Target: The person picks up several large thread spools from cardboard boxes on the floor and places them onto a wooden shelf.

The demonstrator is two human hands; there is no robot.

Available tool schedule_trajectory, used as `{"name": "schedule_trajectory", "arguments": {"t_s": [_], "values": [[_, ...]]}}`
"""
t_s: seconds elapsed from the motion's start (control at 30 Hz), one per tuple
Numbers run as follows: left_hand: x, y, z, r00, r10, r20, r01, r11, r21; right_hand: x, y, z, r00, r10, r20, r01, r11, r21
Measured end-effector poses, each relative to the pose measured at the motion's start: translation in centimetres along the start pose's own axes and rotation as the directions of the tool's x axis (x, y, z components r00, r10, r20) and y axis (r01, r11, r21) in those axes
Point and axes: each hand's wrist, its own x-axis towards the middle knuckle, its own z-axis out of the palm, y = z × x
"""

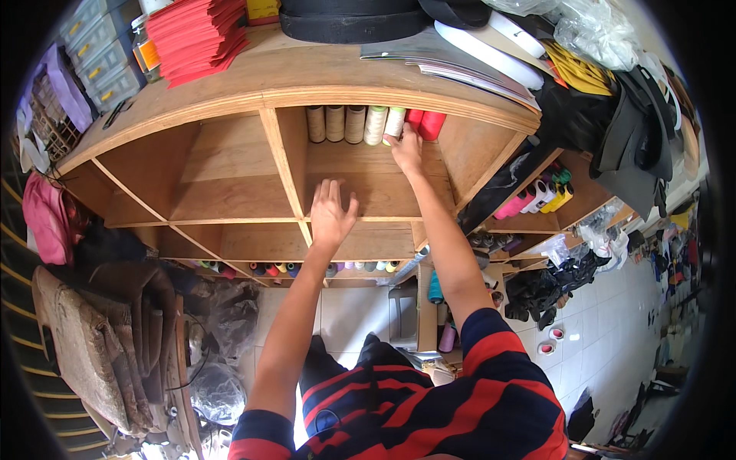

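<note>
A row of thread spools stands against the back of an upper compartment in the wooden shelf (284,165). Three beige spools (335,124) are at its left, then two pale yellow-green ones, then red spools (432,125) at the right. My right hand (408,151) reaches in with its fingers closed round the right-hand pale green thread spool (395,121), partly covering it and a red one. Nearer me, my left hand (331,216) rests at the compartment's front edge, fingers stretched out and holding nothing.
On the shelf top lie a stack of red sheets (195,34), black rolled material (349,21) and white strips (491,57). More spools (537,197) fill a side shelf at the right. Lower compartments hold small spools (291,268). Folded brown material (100,345) stands at the left.
</note>
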Motion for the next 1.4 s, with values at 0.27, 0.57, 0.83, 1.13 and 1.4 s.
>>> {"name": "schedule_trajectory", "arguments": {"t_s": [0.27,0.57,0.83,1.13,1.4], "values": [[6.4,1.7,0.5,0.995,0.070,0.074,-0.066,0.996,-0.059,-1.1,0.5,-1.0,0.996,-0.023,-0.086,0.032,0.995,0.096],[13.4,3.1,3.8,0.957,0.210,0.201,-0.276,0.871,0.406,-3.1,-1.6,-5.1,0.987,0.135,0.082,-0.150,0.967,0.206],[6.6,3.3,0.4,0.949,0.300,0.091,-0.313,0.923,0.225,-1.4,-2.5,-3.3,0.971,0.101,0.218,-0.153,0.960,0.236],[1.7,3.8,-4.1,0.992,0.009,-0.125,-0.015,0.999,-0.052,-3.8,-9.2,0.1,0.946,0.038,0.321,-0.077,0.991,0.108],[2.7,3.7,-4.6,0.991,-0.024,-0.129,0.012,0.996,-0.088,-4.2,-9.2,1.7,0.982,0.015,0.189,-0.044,0.987,0.153]]}}
